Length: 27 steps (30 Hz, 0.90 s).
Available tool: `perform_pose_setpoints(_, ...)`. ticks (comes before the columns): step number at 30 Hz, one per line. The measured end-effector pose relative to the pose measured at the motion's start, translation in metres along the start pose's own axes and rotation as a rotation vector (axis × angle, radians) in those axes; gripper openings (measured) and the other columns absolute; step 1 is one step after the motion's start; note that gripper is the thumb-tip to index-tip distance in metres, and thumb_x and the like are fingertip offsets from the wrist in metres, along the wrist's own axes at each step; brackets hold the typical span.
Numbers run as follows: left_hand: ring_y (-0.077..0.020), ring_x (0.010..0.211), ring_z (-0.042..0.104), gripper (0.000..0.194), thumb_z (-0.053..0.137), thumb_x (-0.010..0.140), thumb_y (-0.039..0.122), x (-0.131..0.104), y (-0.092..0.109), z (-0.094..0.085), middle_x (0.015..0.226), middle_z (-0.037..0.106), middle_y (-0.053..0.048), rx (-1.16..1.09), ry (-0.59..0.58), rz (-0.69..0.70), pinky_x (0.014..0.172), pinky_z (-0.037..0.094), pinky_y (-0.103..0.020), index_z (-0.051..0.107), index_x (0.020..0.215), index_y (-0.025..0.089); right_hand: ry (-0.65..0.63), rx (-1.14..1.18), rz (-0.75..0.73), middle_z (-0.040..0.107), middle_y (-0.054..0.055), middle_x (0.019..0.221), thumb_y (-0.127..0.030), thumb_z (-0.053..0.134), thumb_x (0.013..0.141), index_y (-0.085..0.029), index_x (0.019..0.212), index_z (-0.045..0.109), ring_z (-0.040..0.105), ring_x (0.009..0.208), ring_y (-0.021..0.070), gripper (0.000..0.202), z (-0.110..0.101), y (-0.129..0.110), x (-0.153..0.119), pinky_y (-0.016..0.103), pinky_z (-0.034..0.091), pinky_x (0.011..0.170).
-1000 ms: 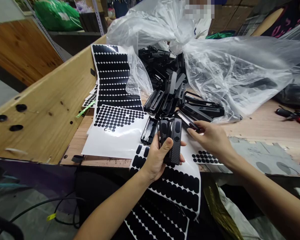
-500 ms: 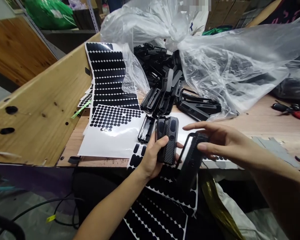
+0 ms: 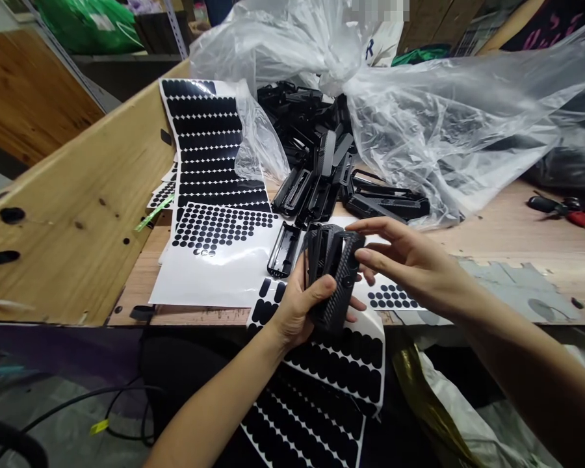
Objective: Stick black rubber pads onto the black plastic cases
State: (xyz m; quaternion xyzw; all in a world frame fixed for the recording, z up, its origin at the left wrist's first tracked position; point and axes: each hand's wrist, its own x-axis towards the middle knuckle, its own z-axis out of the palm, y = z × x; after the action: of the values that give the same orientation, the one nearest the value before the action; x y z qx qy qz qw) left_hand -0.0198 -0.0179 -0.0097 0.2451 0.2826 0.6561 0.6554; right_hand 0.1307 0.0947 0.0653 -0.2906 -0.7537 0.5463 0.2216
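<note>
Hands (image 3: 295, 313) on casings (image 3: 340, 296), bag (image 3: 409, 123) (more inside, apparently)

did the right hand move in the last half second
Yes: the right hand has moved left and slightly up in view, nearer the bright green strip.

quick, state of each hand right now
Left hand: closed, holding black casings.
Right hand: at the casings' upper edge; whether its grip is closed cannot be told.

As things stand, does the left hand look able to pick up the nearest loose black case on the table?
Probably not: the left hand is wrapped around black cases, so it would likely need to set them down first. The loose case itself looks close and uncovered.
</note>
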Motion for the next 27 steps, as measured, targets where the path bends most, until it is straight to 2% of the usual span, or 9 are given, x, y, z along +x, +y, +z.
perform_pose_setpoints(2,-0.02,0.069,0.073,0.069,0.084,0.079,0.042,0.0,0.001,0.0,0.106,0.07,-0.009,0.011,0.013,-0.001,0.057,0.061,-0.029,0.045,0.132,0.021,0.078,-0.097,0.016,0.07,0.006,0.113,-0.053,0.072,0.09,-0.026,0.122,0.063,0.067,0.072,0.0171,0.043,-0.004,0.006,-0.002,0.033,0.057,0.064)
perform_pose_setpoints(4,-0.0167,0.067,0.071,0.062,0.081,0.082,0.04,0.0,0.002,0.0,0.104,0.071,-0.008,-0.018,0.045,-0.007,0.056,0.059,-0.027,0.046,0.13,0.02,0.12,-0.31,0.041,0.074,0.008,0.105,-0.057,0.07,0.09,-0.024,0.111,0.069,0.068,0.073,0.0211,0.039,-0.015,0.017,-0.007,0.036,0.055,0.064)
perform_pose_setpoints(8,-0.0155,0.07,0.069,0.057,0.078,0.085,0.046,0.002,0.004,0.001,0.102,0.07,-0.009,-0.08,0.091,-0.019,0.055,0.058,-0.024,0.048,0.125,0.018,-0.05,-0.771,0.063,0.075,0.006,0.085,-0.051,0.069,0.09,-0.027,0.088,0.077,0.067,0.073,0.0251,0.025,-0.034,0.047,-0.027,0.037,0.048,0.064)
perform_pose_setpoints(10,-0.0153,0.071,0.068,0.057,0.078,0.085,0.046,0.002,0.004,0.002,0.103,0.07,-0.009,-0.083,0.1,-0.015,0.055,0.057,-0.023,0.048,0.125,0.018,-0.117,-0.826,0.065,0.076,0.005,0.089,-0.045,0.067,0.091,-0.028,0.089,0.078,0.069,0.076,0.0254,0.02,-0.034,0.059,-0.036,0.037,0.048,0.067)
perform_pose_setpoints(12,-0.0151,0.072,0.067,0.058,0.079,0.084,0.045,0.002,0.003,0.002,0.107,0.068,-0.01,-0.073,0.099,-0.005,0.054,0.057,-0.024,0.048,0.125,0.018,-0.119,-0.832,0.053,0.075,0.006,0.093,-0.043,0.063,0.093,-0.027,0.091,0.077,0.069,0.078,0.0253,0.021,-0.029,0.065,-0.041,0.037,0.049,0.068)
perform_pose_setpoints(16,-0.015,0.071,0.068,0.057,0.079,0.084,0.045,0.003,0.001,0.002,0.107,0.065,-0.007,-0.056,0.11,0.004,0.053,0.057,-0.025,0.048,0.124,0.019,-0.128,-0.879,0.063,0.074,0.006,0.089,-0.039,0.061,0.093,-0.025,0.089,0.076,0.067,0.075,0.0235,0.021,-0.023,0.063,-0.036,0.035,0.047,0.064)
perform_pose_setpoints(19,-0.0147,0.069,0.068,0.055,0.078,0.085,0.046,0.003,0.0,0.0,0.104,0.064,-0.007,-0.052,0.11,0.001,0.054,0.056,-0.024,0.049,0.122,0.018,-0.213,-0.797,0.174,0.074,0.004,0.082,-0.039,0.066,0.09,-0.024,0.083,0.076,0.065,0.07,0.0209,0.019,-0.028,0.055,-0.027,0.033,0.047,0.063)
perform_pose_setpoints(22,-0.0149,0.069,0.068,0.053,0.077,0.086,0.044,0.003,-0.001,-0.001,0.102,0.064,-0.006,-0.06,0.096,0.006,0.056,0.056,-0.024,0.048,0.123,0.018,-0.256,-0.532,0.257,0.073,0.003,0.081,-0.046,0.073,0.086,-0.023,0.081,0.075,0.065,0.071,0.0192,0.024,-0.031,0.041,-0.021,0.031,0.048,0.065)
perform_pose_setpoints(27,-0.0156,0.069,0.069,0.055,0.078,0.085,0.043,0.002,-0.001,-0.001,0.098,0.065,-0.005,-0.047,0.099,0.003,0.055,0.057,-0.024,0.049,0.123,0.019,-0.081,0.106,0.304,0.07,0.002,0.081,-0.049,0.085,0.077,-0.022,0.081,0.076,0.061,0.069,0.0133,0.03,-0.009,0.012,-0.017,0.025,0.05,0.063)
